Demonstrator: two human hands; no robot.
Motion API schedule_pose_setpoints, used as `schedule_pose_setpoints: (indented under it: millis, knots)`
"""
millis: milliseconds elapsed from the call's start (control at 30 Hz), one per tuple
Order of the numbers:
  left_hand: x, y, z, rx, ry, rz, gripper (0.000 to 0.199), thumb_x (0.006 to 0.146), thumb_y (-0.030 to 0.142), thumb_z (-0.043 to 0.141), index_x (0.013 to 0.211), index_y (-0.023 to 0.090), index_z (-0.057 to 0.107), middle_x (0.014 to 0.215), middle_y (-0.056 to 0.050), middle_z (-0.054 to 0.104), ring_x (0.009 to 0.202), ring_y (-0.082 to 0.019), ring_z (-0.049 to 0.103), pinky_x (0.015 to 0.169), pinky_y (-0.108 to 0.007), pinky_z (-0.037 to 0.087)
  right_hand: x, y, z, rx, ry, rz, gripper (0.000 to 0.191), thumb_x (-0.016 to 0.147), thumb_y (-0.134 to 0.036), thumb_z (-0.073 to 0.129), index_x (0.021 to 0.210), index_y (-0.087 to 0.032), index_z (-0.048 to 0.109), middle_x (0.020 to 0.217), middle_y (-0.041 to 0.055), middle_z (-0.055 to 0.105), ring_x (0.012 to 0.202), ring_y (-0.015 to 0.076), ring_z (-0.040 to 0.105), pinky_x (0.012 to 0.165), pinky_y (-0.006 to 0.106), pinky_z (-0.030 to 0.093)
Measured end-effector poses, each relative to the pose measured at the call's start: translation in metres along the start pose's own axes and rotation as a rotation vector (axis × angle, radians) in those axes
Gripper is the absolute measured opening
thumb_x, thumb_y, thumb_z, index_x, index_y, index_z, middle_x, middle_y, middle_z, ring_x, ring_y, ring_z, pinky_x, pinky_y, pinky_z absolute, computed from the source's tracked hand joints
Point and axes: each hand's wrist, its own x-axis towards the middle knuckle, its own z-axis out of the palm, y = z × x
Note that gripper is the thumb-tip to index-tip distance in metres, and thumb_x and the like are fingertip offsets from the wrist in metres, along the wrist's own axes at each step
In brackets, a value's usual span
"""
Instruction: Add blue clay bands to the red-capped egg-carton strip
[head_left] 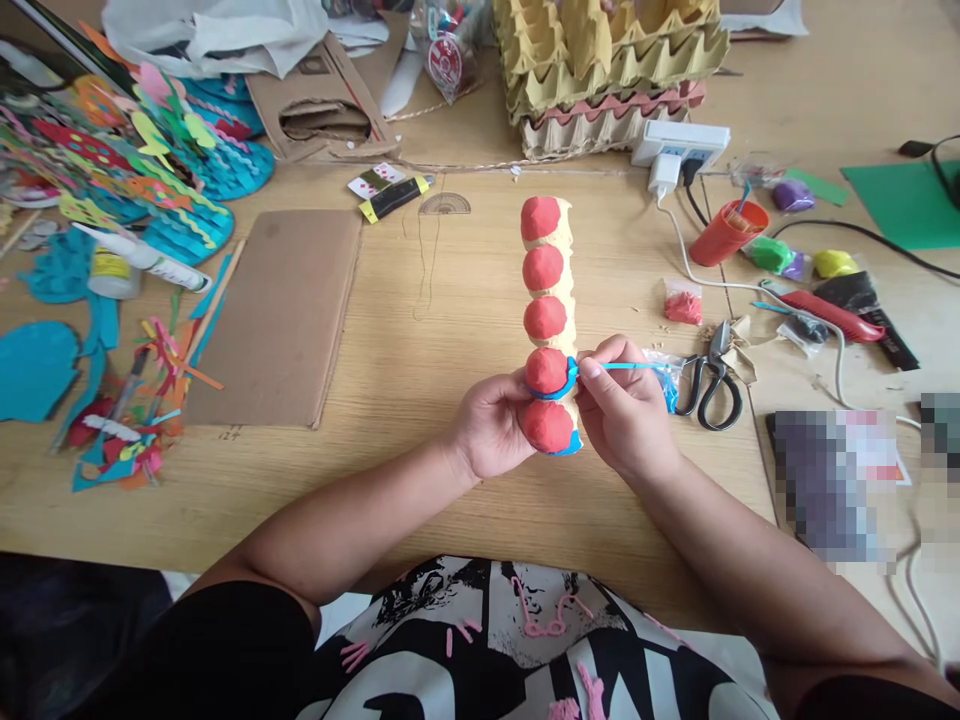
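Observation:
My left hand [491, 425] grips the lower part of a pale yellow egg-carton strip [568, 270] from its left side. Red clay [543, 268] covers the strip's several bumps. Around the right and lower side of the second bump from the bottom runs a band of blue clay [553, 390]. More blue shows at the strip's bottom corner. Between its thumb and fingers, my right hand [626, 405] pinches a thin blue stick [626, 366], whose left end is at the blue band. Behind that hand lies a small bag of blue clay [670, 380], partly hidden.
Black-handled scissors [718, 380] lie right of my hands, near a bag of red clay [682, 302]. Stacked egg cartons [607, 60] and a power strip [690, 143] stand behind. Cardboard [274, 310] and colourful craft pieces [150, 380] lie left. A white cable [750, 287] crosses the right side.

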Motion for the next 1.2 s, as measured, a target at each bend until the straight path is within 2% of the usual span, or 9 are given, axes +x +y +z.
schedule_pose_setpoints:
  millis: [200,367,500,733,933,1100,1200]
  knots:
    - [-0.0008,0.0007,0.0008,0.029,0.013,-0.006,0.011,0.075,0.018,0.075,0.080,0.019,0.066,0.078,0.000,0.065,0.077,-0.014,0.063,0.066,-0.025,0.053,0.0008,-0.0014,-0.0008,0.006,-0.028,-0.003,0.038,0.079,-0.048,0.092,0.078,-0.026,0.062,0.069,-0.0045,0.062,0.066,0.0141,0.053,0.065,0.031,0.045]
    - [0.0002,-0.0006,-0.0002,0.020,0.006,0.008,0.008,0.075,0.017,0.074,0.081,0.018,0.069,0.083,-0.001,0.068,0.074,-0.012,0.062,0.066,-0.023,0.054,-0.0002,-0.0006,0.0007,-0.028,0.003,-0.048,0.034,0.081,-0.044,0.092,0.080,-0.025,0.063,0.070,-0.0046,0.066,0.065,0.0128,0.054,0.068,0.031,0.045]
    - [-0.0002,-0.0002,0.0003,0.020,-0.002,0.004,0.008,0.076,0.016,0.073,0.084,0.018,0.070,0.089,-0.002,0.071,0.078,-0.011,0.063,0.069,-0.021,0.055,0.0000,-0.0006,-0.0003,0.005,-0.012,-0.003,0.036,0.080,-0.046,0.092,0.080,-0.026,0.062,0.069,-0.0048,0.066,0.065,0.0131,0.055,0.066,0.030,0.045]
    - [-0.0011,-0.0008,0.0022,0.032,0.025,0.001,0.011,0.075,0.016,0.074,0.080,0.019,0.065,0.086,-0.002,0.066,0.077,-0.012,0.063,0.069,-0.024,0.054,0.0001,-0.0012,-0.0008,-0.039,0.006,-0.021,0.039,0.081,-0.047,0.092,0.080,-0.026,0.059,0.066,-0.0058,0.062,0.061,0.0125,0.053,0.063,0.030,0.045]
    - [-0.0013,-0.0012,0.0016,0.036,0.021,0.008,0.012,0.076,0.017,0.073,0.087,0.017,0.069,0.086,-0.001,0.066,0.076,-0.011,0.061,0.070,-0.023,0.053,0.0004,-0.0002,-0.0021,-0.004,-0.005,0.006,0.038,0.080,-0.048,0.092,0.082,-0.027,0.060,0.067,-0.0054,0.065,0.063,0.0131,0.055,0.063,0.030,0.044]
    - [-0.0014,-0.0017,0.0020,0.030,0.022,-0.013,0.010,0.075,0.016,0.072,0.081,0.018,0.065,0.082,-0.001,0.063,0.072,-0.012,0.058,0.067,-0.026,0.051,0.0000,-0.0004,-0.0009,-0.002,0.022,-0.029,0.037,0.080,-0.044,0.092,0.080,-0.026,0.060,0.062,-0.0068,0.062,0.058,0.0116,0.050,0.061,0.028,0.040]
    - [-0.0011,-0.0017,0.0012,0.044,0.037,0.004,0.011,0.076,0.017,0.071,0.084,0.019,0.066,0.083,-0.001,0.063,0.073,-0.012,0.058,0.068,-0.026,0.051,0.0002,-0.0018,-0.0009,0.016,0.003,0.017,0.038,0.079,-0.045,0.093,0.080,-0.026,0.060,0.064,-0.0059,0.062,0.061,0.0127,0.051,0.062,0.029,0.041]
